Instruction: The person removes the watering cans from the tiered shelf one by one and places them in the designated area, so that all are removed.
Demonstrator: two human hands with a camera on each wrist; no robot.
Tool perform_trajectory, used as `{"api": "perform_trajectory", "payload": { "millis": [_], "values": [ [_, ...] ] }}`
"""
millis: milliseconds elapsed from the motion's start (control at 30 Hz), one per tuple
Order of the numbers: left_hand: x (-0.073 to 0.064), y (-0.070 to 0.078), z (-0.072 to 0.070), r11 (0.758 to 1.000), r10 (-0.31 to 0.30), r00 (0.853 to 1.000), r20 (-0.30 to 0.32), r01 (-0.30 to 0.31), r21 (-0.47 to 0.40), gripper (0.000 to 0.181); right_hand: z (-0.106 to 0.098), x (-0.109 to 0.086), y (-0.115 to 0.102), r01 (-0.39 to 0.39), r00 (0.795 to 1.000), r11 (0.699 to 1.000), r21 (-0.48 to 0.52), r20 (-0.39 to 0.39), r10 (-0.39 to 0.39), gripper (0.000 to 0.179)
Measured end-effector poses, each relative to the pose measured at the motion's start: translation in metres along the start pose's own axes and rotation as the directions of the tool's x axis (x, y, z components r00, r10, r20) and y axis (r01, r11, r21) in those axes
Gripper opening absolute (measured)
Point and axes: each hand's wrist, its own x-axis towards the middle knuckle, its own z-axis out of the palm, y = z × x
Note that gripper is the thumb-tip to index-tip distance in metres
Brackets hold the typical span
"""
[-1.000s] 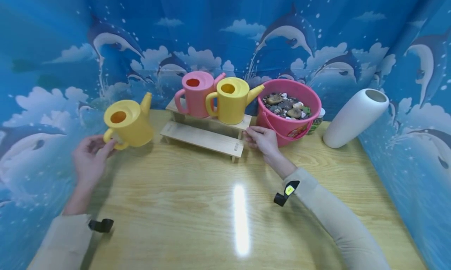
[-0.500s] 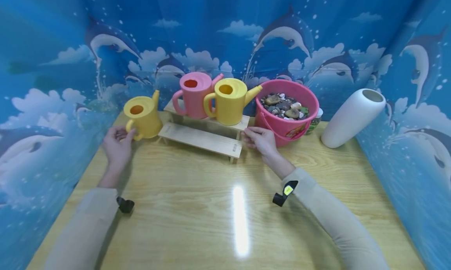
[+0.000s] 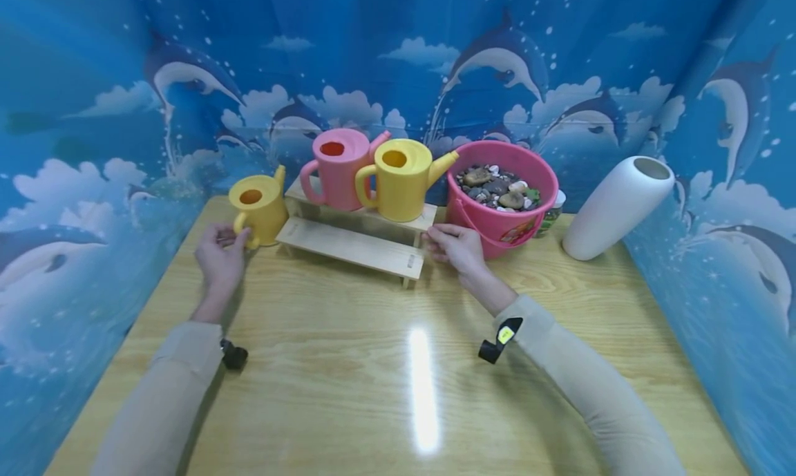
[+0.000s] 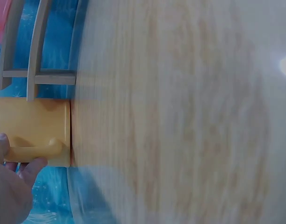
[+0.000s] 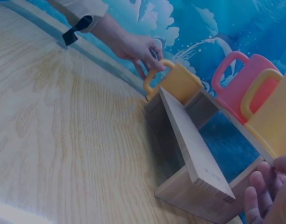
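My left hand (image 3: 220,260) grips the handle of a yellow watering can (image 3: 266,217), which stands on the table against the left end of a two-tier wooden stand (image 3: 349,248). In the left wrist view, thumb and fingers wrap the can's handle (image 4: 33,152). At the other end, my right hand (image 3: 460,250) pinches the right edge of the stand's upper board; the right wrist view has the thumb on top and the fingers below. On that upper board sit a pink watering can (image 3: 343,175) and a second yellow watering can (image 3: 403,186), side by side with spouts to the right.
Right of the stand is a pink bucket (image 3: 550,179) of pebbles, with a small jar (image 3: 550,217) partly hidden behind it. Farther right, a white vase (image 3: 612,210) leans to the right. A blue dolphin-print curtain (image 3: 398,54) encloses the wooden table (image 3: 336,365) at the back and sides.
My left hand has carried the yellow watering can rightward and down onto the table next to the stand. The right hand has kept its hold on the stand's edge.
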Motion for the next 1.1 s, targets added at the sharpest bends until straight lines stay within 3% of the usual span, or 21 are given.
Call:
{"api": "perform_trajectory", "payload": {
  "millis": [300, 467, 567, 700, 867, 1100],
  "values": [
    [0.001, 0.000, 0.002, 0.999, -0.042, 0.999, 0.016, 0.042, 0.033, 0.031, 0.000, -0.001, -0.001, -0.001, 1.000, 1.000, -0.023, 0.008, 0.002, 0.036],
    [0.002, 0.011, -0.005, 0.993, -0.116, 0.991, 0.064, 0.117, -0.017, 0.042, -0.001, 0.000, 0.000, -0.009, 1.000, 1.000, -0.025, 0.007, 0.009, 0.036],
    [0.004, 0.025, -0.009, 0.996, -0.050, 0.998, 0.034, 0.052, -0.067, 0.045, -0.001, 0.000, 0.000, -0.008, 1.000, 1.000, -0.025, 0.006, 0.008, 0.036],
    [0.007, 0.051, -0.012, 0.991, 0.120, 0.993, 0.006, -0.119, -0.067, 0.045, -0.002, 0.001, 0.000, -0.009, 1.000, 1.000, -0.026, 0.002, 0.009, 0.036],
    [0.010, 0.081, -0.008, 0.975, 0.207, 0.972, 0.109, -0.196, -0.102, 0.042, -0.002, 0.002, 0.000, -0.027, 1.000, 0.999, -0.020, 0.006, 0.027, 0.037],
    [0.011, 0.106, 0.014, 0.974, 0.226, 0.921, 0.316, -0.219, -0.059, 0.050, -0.002, 0.001, 0.000, -0.037, 0.999, 0.999, -0.001, 0.006, 0.037, 0.037]
  ]
}}
